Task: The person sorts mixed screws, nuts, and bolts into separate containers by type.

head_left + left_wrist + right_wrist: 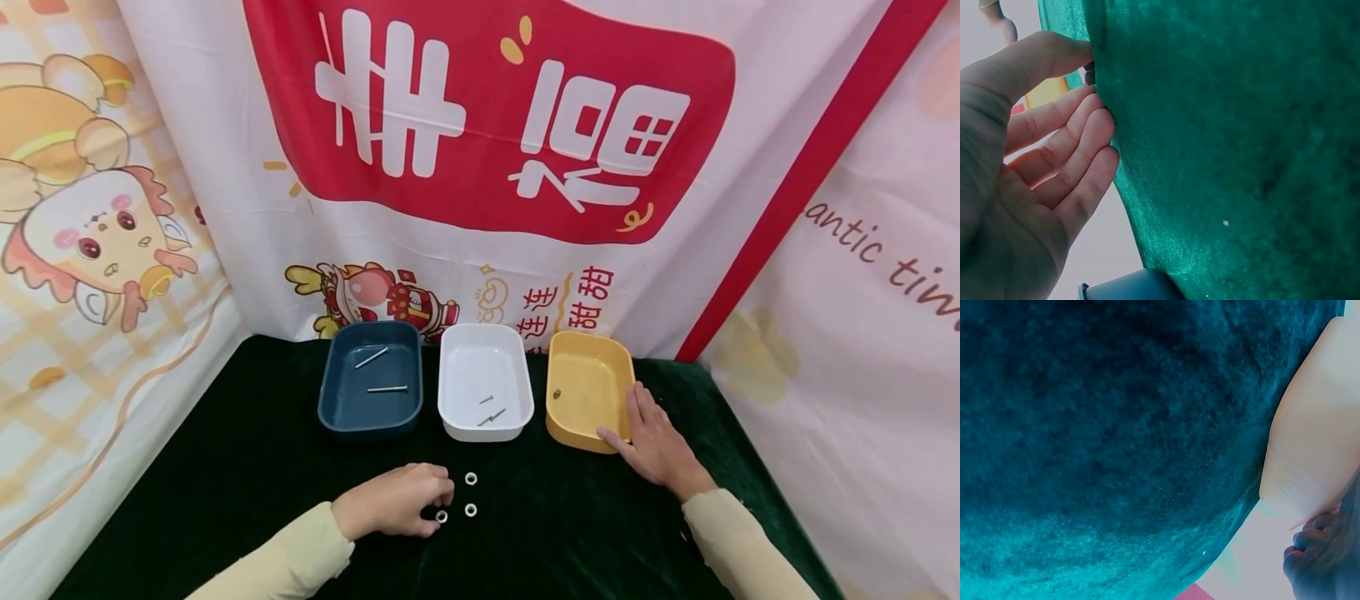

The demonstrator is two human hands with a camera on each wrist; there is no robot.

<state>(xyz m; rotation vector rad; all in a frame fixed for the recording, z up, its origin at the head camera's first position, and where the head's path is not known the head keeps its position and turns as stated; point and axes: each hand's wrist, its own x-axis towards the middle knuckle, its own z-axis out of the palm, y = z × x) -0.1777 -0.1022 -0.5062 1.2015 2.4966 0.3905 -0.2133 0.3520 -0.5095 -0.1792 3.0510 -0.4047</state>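
My left hand (pixel 401 498) is low over the green cloth, thumb and forefinger at opposite sides of a silver hex nut (pixel 442 517). In the left wrist view a small dark nut (pixel 1090 76) shows between those fingertips, and the other fingers are loosely bent. Two more nuts lie just to the right, an upper nut (pixel 471 478) and a lower nut (pixel 471 510). My right hand (pixel 660 442) rests against the right side of the yellow box (pixel 600 367), fingers extended along its wall and thumb across the near corner rim. A small brass-coloured piece (pixel 557 394) lies inside that box.
A blue box (pixel 348 412) with two long bolts and a white box (pixel 483 354) with several small screws stand left of the yellow one. Dark green cloth (pixel 225 467) covers the table. A printed curtain (pixel 465 217) hangs close behind the boxes.
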